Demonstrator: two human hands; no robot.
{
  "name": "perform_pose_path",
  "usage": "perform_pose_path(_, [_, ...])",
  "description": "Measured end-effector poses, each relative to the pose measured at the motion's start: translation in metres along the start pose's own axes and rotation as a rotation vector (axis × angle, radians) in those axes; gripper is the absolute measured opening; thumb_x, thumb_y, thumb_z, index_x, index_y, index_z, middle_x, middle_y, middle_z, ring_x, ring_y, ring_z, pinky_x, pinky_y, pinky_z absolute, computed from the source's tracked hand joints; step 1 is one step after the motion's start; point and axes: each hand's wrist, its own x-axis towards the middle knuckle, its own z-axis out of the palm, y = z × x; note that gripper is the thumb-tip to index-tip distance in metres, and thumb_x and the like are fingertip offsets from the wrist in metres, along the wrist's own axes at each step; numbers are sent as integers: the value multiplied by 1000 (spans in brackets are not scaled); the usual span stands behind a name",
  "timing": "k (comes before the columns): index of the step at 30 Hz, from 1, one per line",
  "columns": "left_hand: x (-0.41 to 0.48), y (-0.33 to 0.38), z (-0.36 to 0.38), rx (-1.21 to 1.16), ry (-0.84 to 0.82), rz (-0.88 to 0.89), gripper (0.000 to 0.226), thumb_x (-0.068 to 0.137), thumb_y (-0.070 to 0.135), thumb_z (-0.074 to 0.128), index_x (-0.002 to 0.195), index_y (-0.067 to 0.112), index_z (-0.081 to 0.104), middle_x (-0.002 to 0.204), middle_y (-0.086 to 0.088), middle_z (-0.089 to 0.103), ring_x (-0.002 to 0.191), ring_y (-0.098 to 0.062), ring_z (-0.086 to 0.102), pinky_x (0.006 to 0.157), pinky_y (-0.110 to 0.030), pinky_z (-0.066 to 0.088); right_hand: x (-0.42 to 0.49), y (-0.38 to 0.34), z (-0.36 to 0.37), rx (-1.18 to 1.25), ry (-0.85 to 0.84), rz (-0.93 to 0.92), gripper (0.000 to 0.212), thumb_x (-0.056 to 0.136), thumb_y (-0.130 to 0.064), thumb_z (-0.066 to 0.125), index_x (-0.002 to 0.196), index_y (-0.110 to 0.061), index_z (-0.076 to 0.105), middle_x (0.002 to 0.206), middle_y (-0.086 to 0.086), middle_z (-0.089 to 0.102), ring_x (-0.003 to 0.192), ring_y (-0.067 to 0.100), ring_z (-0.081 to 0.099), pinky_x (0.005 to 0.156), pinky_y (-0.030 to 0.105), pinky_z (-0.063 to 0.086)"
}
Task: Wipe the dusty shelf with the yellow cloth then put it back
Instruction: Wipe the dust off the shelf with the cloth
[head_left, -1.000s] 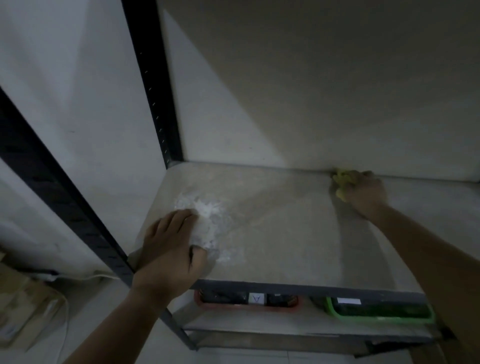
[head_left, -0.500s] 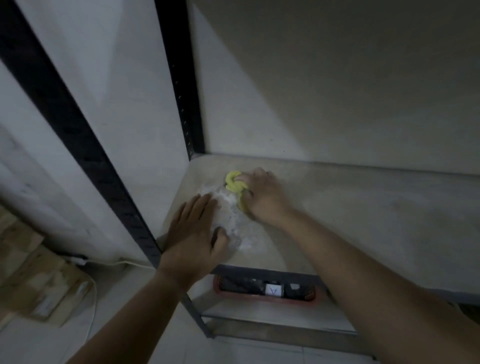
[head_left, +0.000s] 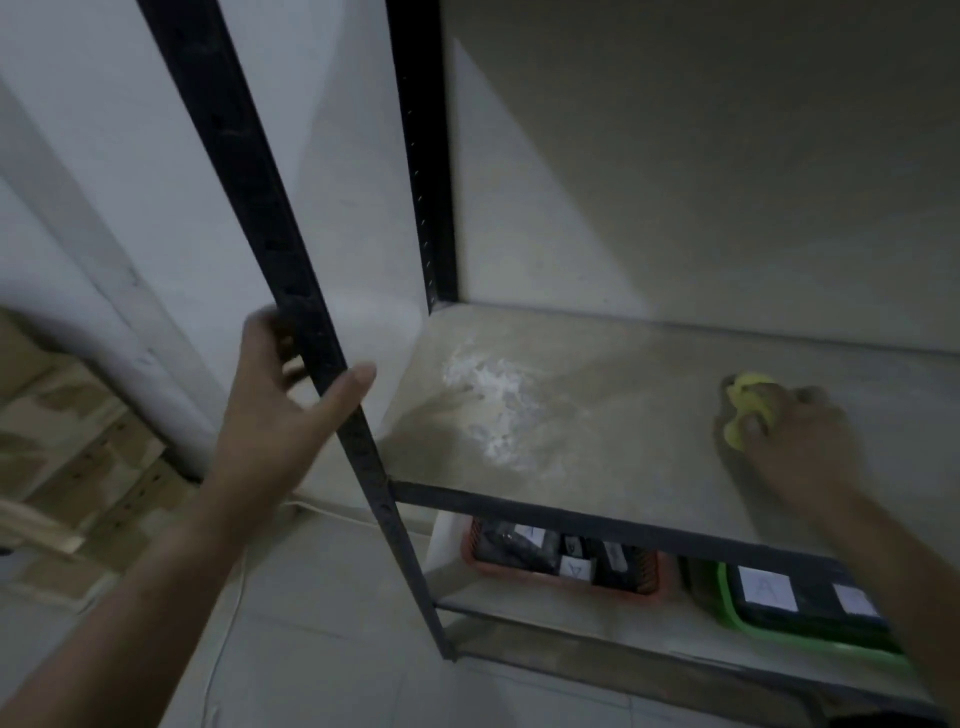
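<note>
right grip (head_left: 800, 441) clenches yellow cloth (head_left: 748, 397) on shelf (head_left: 623, 415), well right of dust pile (head_left: 493, 410); left grip (head_left: 291, 400) holds black post (head_left: 311, 322). risk: bunched cloth shoves dust over the front edge.

Dust patch (head_left: 493, 410) on shelf (head_left: 649, 467), near its left edge. Cloth (head_left: 748, 402) on the shelf right of the patch, well apart from it and nearer the rear edge. Right hand (head_left: 800, 447) on top of it, fingers curled round it. Left hand (head_left: 291, 410) grips front-left post (head_left: 291, 291) above the shelf's front-left corner. Lower shelf (head_left: 545, 613) below: basket (head_left: 623, 590) on the left, tray (head_left: 727, 608) just right of it. Boxes (head_left: 62, 441) on the floor, left of the rack.
</note>
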Motion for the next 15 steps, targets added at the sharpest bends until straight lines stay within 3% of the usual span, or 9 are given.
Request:
perform_pose_path(2, [25,20,6,-118,13,49,35,79,51,71,105,34,56,104,9,67,102,-14,68,88,-28,53,-9,-35,2,-2,29,-54,42,87,-39,43,120,-16,57,108,23,54,88,42,56,84,47,50])
perform_pose_path(4, [37,30,15,-190,115,36,15,81,33,66,80,29,52,73,3,55,71,-15,59,69,-31,48,-21,-79,3,-2,52,-113,36,88,-37,47,117,-16,57,108,19,54,92,39,55,83,43,49])
perform_pose_path(6, [39,29,23,-195,168,19,23,78,19,57,68,30,41,64,2,38,58,-14,40,58,-32,35,-36,-128,3,36,32,-164,35,90,-36,47,119,-17,55,116,17,54,101,37,53,86,41,43])
perform_pose_path(11, [40,29,25,-233,172,31,31,76,9,54,62,34,41,60,9,35,53,-10,34,53,-26,32,-61,-211,7,132,-72,-409,34,94,-36,43,123,-20,50,123,9,45,108,31,47,84,38,40])
perform_pose_path(15, [40,26,26,-243,183,46,22,76,9,54,71,23,39,59,12,36,51,-7,35,51,-21,34,-26,-189,-3,378,-235,-418,40,90,-17,52,129,-19,57,128,16,52,113,33,53,99,35,44])
